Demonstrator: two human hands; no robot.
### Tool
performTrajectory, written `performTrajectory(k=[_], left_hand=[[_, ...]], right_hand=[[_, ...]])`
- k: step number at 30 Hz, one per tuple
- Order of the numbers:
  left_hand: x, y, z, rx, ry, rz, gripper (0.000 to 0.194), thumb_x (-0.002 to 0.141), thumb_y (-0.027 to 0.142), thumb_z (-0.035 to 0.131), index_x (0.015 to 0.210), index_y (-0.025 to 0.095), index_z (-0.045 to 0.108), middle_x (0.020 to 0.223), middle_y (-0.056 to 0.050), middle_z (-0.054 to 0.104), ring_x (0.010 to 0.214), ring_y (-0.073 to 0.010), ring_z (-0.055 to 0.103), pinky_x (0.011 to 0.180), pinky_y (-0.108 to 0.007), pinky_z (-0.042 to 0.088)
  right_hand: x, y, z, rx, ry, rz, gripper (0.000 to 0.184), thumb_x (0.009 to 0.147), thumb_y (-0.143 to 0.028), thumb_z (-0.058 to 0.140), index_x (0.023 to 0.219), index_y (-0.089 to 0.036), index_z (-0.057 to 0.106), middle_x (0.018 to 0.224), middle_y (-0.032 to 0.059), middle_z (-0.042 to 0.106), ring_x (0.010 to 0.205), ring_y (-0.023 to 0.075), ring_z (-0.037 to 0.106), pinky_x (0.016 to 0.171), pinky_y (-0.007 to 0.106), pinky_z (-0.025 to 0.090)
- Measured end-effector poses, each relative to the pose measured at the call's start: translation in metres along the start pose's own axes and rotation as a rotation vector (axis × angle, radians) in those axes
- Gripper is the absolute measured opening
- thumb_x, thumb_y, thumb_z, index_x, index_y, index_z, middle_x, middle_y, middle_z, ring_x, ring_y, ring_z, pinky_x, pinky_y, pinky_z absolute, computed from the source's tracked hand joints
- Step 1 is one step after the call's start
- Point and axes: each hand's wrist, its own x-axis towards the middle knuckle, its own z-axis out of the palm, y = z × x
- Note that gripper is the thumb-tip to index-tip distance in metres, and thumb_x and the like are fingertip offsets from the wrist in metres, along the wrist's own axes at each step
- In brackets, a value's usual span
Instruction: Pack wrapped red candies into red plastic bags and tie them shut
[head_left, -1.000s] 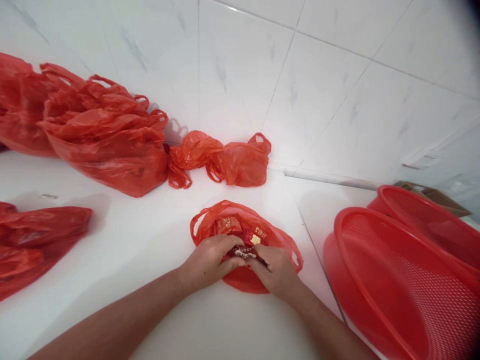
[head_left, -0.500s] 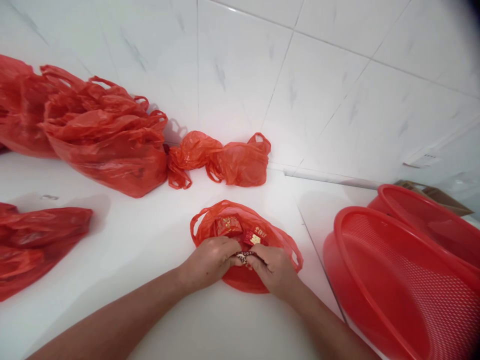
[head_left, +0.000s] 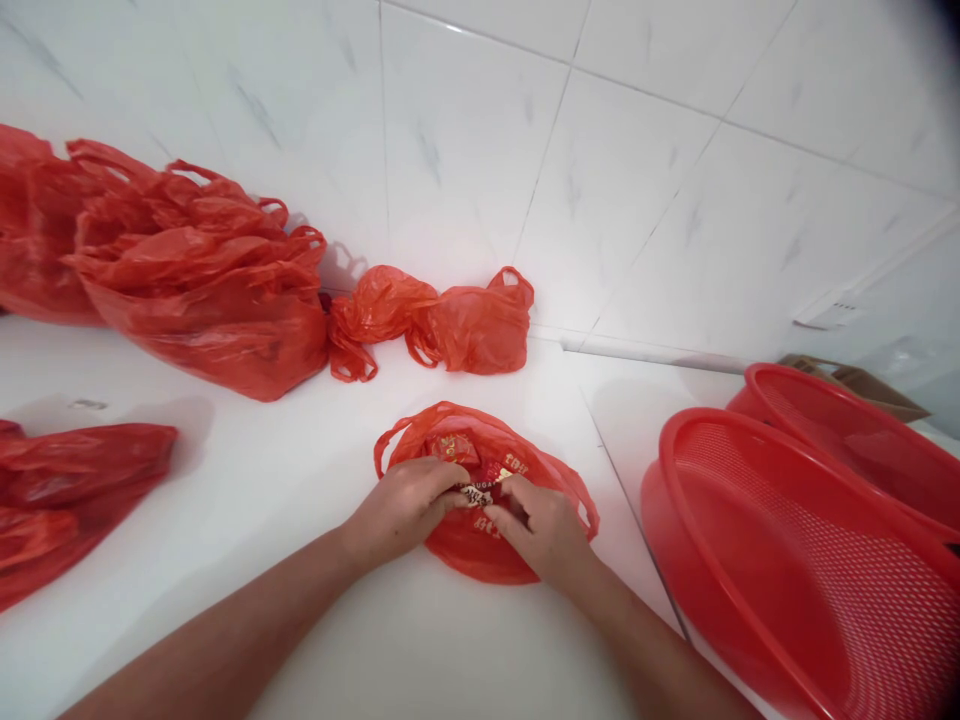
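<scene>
A red plastic bag lies with its mouth open on the white table, several small wrapped packets inside. Over that mouth, both hands pinch a small dark packet with pale markings on which the word SUGAR can be read. My left hand has its thumb and fingers closed on the left end. At the right end, my right hand grips with thumb and forefinger. Just behind them in the bag sit a red packet with gold print and another red packet, partly covered by my right hand.
Large filled red bags stand against the tiled wall at the back left. Two smaller red bags, one of them knotted, lie by the wall. A flat red bag is at the left. Red mesh baskets stand on the right.
Both hands have shifted slightly left and up with the packet, and its print shows more. Gold lettering below it in the bag has come into view. The whole view has moved slightly.
</scene>
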Motion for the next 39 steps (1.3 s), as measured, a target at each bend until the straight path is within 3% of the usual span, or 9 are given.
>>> performTrajectory(k=[4,7,11,14,18,22,30,39], left_hand=[[-0.002,-0.006,0.003,0.047,0.029,0.059,0.017,0.089,0.012,0.041,0.084,0.018,0.057,0.070,0.000,0.061,0.065,-0.0130,0.054,0.059,-0.024,0.040],[-0.002,-0.007,0.004,0.112,0.062,0.085,0.020,0.090,0.012,0.040,0.080,0.017,0.057,0.068,-0.001,0.061,0.062,-0.0132,0.053,0.058,-0.025,0.040],[0.001,-0.005,0.003,0.197,0.051,0.097,0.024,0.091,0.017,0.040,0.076,0.017,0.059,0.068,-0.001,0.060,0.064,-0.0139,0.051,0.061,-0.027,0.040],[0.002,-0.005,0.002,0.228,0.047,0.073,0.021,0.091,0.023,0.044,0.081,0.018,0.062,0.077,-0.003,0.061,0.074,-0.0158,0.053,0.070,-0.031,0.042],[0.001,-0.008,0.003,0.227,0.135,0.039,0.016,0.090,0.022,0.046,0.094,0.019,0.061,0.092,-0.005,0.062,0.085,-0.0184,0.053,0.079,-0.034,0.043],[-0.001,-0.009,0.003,0.226,0.138,0.043,0.016,0.091,0.021,0.045,0.093,0.019,0.061,0.093,-0.005,0.062,0.087,-0.0187,0.053,0.080,-0.035,0.043],[0.000,-0.005,0.003,0.263,0.014,0.072,0.021,0.090,0.016,0.044,0.086,0.019,0.065,0.084,-0.004,0.062,0.083,-0.0184,0.053,0.077,-0.035,0.042],[0.000,-0.007,0.006,0.275,-0.019,0.082,0.023,0.089,0.018,0.046,0.076,0.019,0.065,0.080,-0.004,0.061,0.079,-0.0170,0.052,0.073,-0.032,0.042]], right_hand=[[-0.001,-0.001,0.000,0.027,0.013,-0.004,0.015,0.084,-0.032,0.054,0.074,-0.021,0.055,0.057,-0.0044,0.057,0.051,0.0119,0.049,0.051,0.025,0.036],[0.000,0.003,-0.002,-0.027,0.144,0.052,0.023,0.090,-0.035,0.045,0.077,-0.022,0.058,0.059,-0.0034,0.058,0.052,0.0119,0.050,0.053,0.025,0.037],[0.007,0.016,-0.003,-0.217,0.271,0.115,0.025,0.093,-0.027,0.038,0.090,-0.021,0.061,0.083,0.0012,0.064,0.072,0.0141,0.058,0.064,0.025,0.041],[0.012,0.026,0.000,-0.414,0.211,0.115,0.025,0.091,-0.020,0.040,0.106,-0.021,0.060,0.099,0.0048,0.062,0.080,0.0162,0.059,0.068,0.027,0.042],[0.014,0.033,0.004,-0.535,0.127,0.125,0.024,0.090,-0.018,0.044,0.110,-0.020,0.057,0.103,0.0058,0.061,0.082,0.0175,0.059,0.067,0.027,0.041],[0.014,0.032,0.001,-0.497,0.106,0.151,0.020,0.090,-0.019,0.043,0.105,-0.021,0.057,0.099,0.0042,0.059,0.080,0.0166,0.059,0.065,0.027,0.041],[0.013,0.032,0.001,-0.317,0.148,0.181,0.010,0.084,-0.017,0.047,0.090,-0.021,0.054,0.090,0.0010,0.061,0.077,0.0154,0.058,0.065,0.026,0.040],[0.008,0.021,-0.006,-0.159,0.330,0.146,0.015,0.088,-0.028,0.043,0.096,-0.021,0.053,0.094,0.0025,0.063,0.081,0.0164,0.060,0.069,0.027,0.044]])
